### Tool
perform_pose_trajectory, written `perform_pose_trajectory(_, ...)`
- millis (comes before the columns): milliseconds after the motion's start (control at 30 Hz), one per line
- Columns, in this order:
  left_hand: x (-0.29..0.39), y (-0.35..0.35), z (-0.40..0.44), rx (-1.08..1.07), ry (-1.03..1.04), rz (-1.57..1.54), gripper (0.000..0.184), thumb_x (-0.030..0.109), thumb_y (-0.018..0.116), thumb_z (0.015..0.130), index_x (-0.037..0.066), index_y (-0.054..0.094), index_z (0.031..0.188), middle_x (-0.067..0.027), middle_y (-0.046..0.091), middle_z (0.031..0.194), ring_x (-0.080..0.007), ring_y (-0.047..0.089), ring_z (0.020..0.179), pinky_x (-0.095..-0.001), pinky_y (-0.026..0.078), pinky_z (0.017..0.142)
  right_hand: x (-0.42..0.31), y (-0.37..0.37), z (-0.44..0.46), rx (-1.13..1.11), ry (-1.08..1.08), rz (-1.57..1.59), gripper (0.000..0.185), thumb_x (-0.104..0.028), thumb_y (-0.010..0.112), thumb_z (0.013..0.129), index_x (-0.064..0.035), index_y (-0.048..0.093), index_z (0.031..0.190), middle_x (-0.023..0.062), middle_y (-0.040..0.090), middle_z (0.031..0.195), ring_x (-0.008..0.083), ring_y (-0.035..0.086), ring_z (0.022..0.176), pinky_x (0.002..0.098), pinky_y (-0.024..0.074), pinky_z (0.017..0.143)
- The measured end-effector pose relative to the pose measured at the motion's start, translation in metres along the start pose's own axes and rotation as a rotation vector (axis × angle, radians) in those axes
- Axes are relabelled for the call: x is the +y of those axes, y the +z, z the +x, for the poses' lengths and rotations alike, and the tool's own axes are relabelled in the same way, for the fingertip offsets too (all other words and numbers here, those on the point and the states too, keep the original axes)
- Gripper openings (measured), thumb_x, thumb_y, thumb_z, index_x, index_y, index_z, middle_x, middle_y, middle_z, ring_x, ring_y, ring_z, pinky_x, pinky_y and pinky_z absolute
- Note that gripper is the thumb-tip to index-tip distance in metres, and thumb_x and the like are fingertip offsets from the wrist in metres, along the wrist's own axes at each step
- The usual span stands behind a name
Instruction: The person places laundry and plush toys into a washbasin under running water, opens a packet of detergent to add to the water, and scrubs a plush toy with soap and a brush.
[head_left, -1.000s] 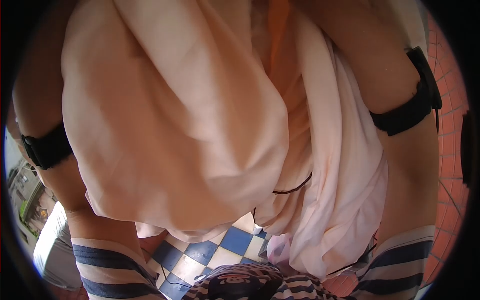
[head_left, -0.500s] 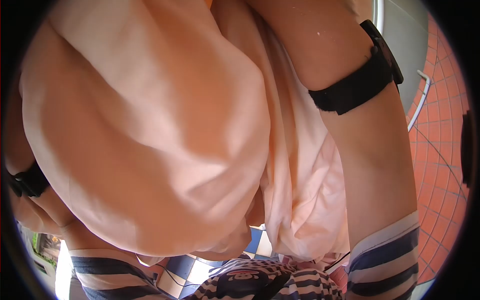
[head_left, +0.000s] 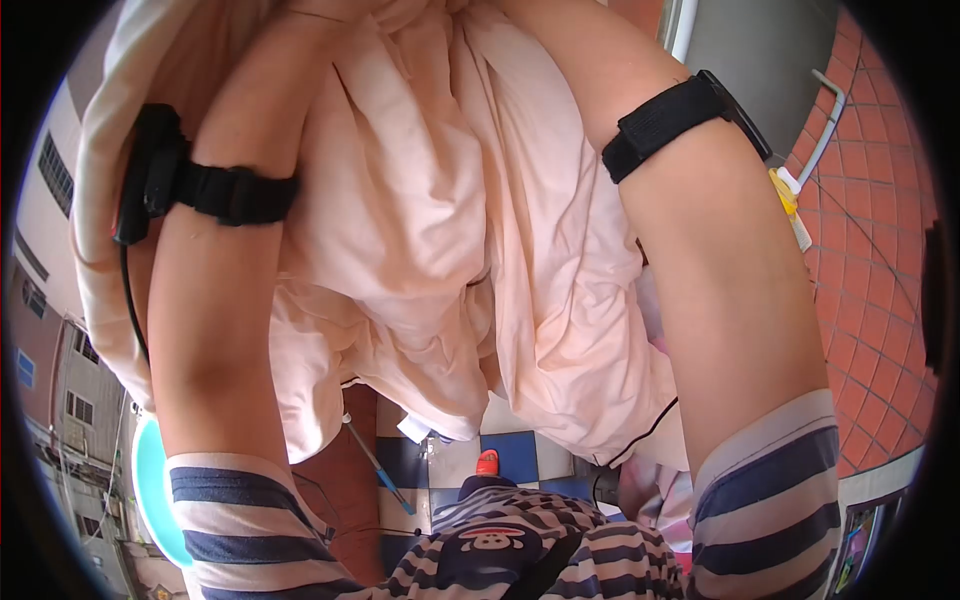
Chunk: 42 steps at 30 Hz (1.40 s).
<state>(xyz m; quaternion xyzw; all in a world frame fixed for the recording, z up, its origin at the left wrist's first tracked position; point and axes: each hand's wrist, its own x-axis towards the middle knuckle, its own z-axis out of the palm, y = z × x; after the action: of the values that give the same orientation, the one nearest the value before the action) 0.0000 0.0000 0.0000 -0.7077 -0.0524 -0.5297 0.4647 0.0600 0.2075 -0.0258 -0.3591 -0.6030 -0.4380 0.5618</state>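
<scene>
A large pale peach cloth [head_left: 400, 200], like a sheet or duvet cover, hangs in folds between my arms, bunched near the top edge. My left forearm [head_left: 225, 300], with a black strap [head_left: 240, 192] and device, runs up the cloth's left side. Part of the cloth is draped over and behind this arm. My right forearm [head_left: 730, 270], also wearing a black strap [head_left: 665, 125], reaches up along the right side. Both forearms lean inward towards the bunched cloth. My hands lie past the top of the view, so their grip does not show.
Blue and white floor tiles [head_left: 510, 455] show below the cloth, with a red shoe [head_left: 487, 462] on them. A turquoise basin [head_left: 160, 490] stands at lower left. Red tiles [head_left: 860, 240] and a white pipe [head_left: 825, 130] are at right. Buildings [head_left: 70, 380] show at far left.
The billowing cloth has dropped and drawn together between my arms. My left arm has come into fuller view, and the floor, basin and buildings now show.
</scene>
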Motion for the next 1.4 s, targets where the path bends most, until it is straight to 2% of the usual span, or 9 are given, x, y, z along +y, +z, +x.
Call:
perform_pose_trajectory(133, -0.052, 0.135, -0.233, -0.553, -0.59, 0.006, 0.053, 0.009, 0.067, 0.065, 0.012, 0.055, 0.117, -0.0208, 0.058, 0.102, -0.0393, 0.057, 0.095, -0.0414, 0.047, 0.084, 0.119, 0.026, -0.078, -1.637, -0.122, 0.068, 0.061, -0.035, 0.068, 0.075, -0.0036, 0.052, 0.126, 0.0166, 0.062, 0.113, 0.0281, 0.059, 0.104, 0.0351, 0.0451, 0.092)
perform_pose_trajectory(167, -0.045, 0.164, -0.285, -0.779, -0.724, -0.009, 0.052, 0.007, 0.066, 0.066, 0.012, 0.055, 0.117, -0.0199, 0.056, 0.107, -0.0393, 0.056, 0.096, -0.041, 0.047, 0.083, 0.148, 0.017, -0.101, -1.667, -0.048, 0.176, 0.064, -0.035, 0.068, 0.074, -0.0017, 0.052, 0.126, 0.017, 0.06, 0.115, 0.028, 0.058, 0.106, 0.0328, 0.0449, 0.091)
perform_pose_trajectory(267, 0.075, 0.088, -0.429, -1.008, -1.023, 0.103, 0.068, 0.041, 0.056, 0.079, -0.003, 0.041, 0.129, -0.0189, 0.05, 0.116, -0.035, 0.041, 0.117, -0.0496, 0.024, 0.104, 0.099, -0.101, -0.207, -1.616, 0.24, 0.317, 0.063, -0.041, 0.067, 0.073, -0.0076, 0.053, 0.125, 0.0231, 0.052, 0.124, 0.0348, 0.048, 0.117, 0.039, 0.0376, 0.098)
perform_pose_trajectory(667, 0.067, 0.102, -0.415, -0.741, -0.795, 0.141, 0.059, 0.025, 0.054, 0.086, 0.002, 0.035, 0.136, -0.0207, 0.045, 0.127, -0.0351, 0.042, 0.117, -0.0435, 0.03, 0.1, 0.186, -0.466, -0.392, -0.778, 1.001, -0.318, 0.062, -0.02, 0.072, 0.074, -0.0009, 0.047, 0.127, 0.0249, 0.043, 0.131, 0.037, 0.046, 0.118, 0.0405, 0.0369, 0.099)
perform_pose_trajectory(833, 0.094, 0.093, -0.418, -0.593, -0.96, 0.031, 0.052, 0.015, 0.051, 0.086, 0.001, 0.039, 0.135, -0.0207, 0.037, 0.137, -0.037, 0.035, 0.127, -0.0429, 0.027, 0.105, 0.151, -0.565, -0.419, -0.913, 1.62, -0.69, 0.107, -0.035, 0.08, 0.064, -0.0027, 0.014, 0.143, 0.0302, 0.017, 0.143, 0.0344, 0.036, 0.127, 0.0413, 0.033, 0.103)
perform_pose_trajectory(967, 0.199, 0.095, -0.339, -0.299, -0.964, 0.02, 0.053, 0.022, 0.051, 0.09, -0.004, 0.035, 0.134, -0.0227, 0.035, 0.138, -0.0369, 0.034, 0.127, -0.0469, 0.025, 0.105, 0.146, -0.631, -0.496, -0.967, 1.64, -0.754, 0.127, -0.043, 0.084, 0.055, 0.0017, 0.003, 0.143, 0.0326, 0.014, 0.141, 0.0361, 0.035, 0.127, 0.0414, 0.0328, 0.103)
perform_pose_trajectory(1133, 0.406, 0.102, -0.296, -0.675, -1.597, -0.768, 0.07, 0.011, 0.062, 0.081, 0.002, 0.026, 0.14, -0.0159, 0.031, 0.14, -0.0321, 0.035, 0.127, -0.0419, 0.035, 0.098, 0.161, -0.588, -0.51, -0.771, 1.766, -0.18, 0.104, -0.029, 0.081, 0.057, 0.0031, 0.022, 0.135, 0.026, 0.052, 0.117, 0.033, 0.055, 0.106, 0.0391, 0.0432, 0.09)
perform_pose_trajectory(1233, 0.494, 0.116, -0.253, -1.039, -1.191, -0.925, 0.098, 0.025, 0.079, 0.068, 0.004, 0.018, 0.142, -0.0297, 0.024, 0.137, -0.0448, 0.029, 0.127, -0.0471, 0.034, 0.1, 0.186, -0.582, -0.523, -0.686, 1.742, -0.086, 0.091, -0.023, 0.078, 0.057, 0.0047, 0.032, 0.13, 0.0228, 0.061, 0.101, 0.0306, 0.061, 0.091, 0.0367, 0.0478, 0.08)
perform_pose_trajectory(1400, 0.549, 0.159, -0.198, -1.122, -1.247, -1.022, 0.086, 0.028, 0.079, 0.068, 0.001, 0.031, 0.135, -0.0279, 0.033, 0.132, -0.0408, 0.039, 0.12, -0.0447, 0.04, 0.093, 0.291, -0.584, -0.462, -0.377, 1.641, 0.206, 0.054, -0.008, 0.069, 0.062, 0.0042, 0.056, 0.113, 0.0146, 0.066, 0.088, 0.017, 0.063, 0.079, 0.0282, 0.0493, 0.072)
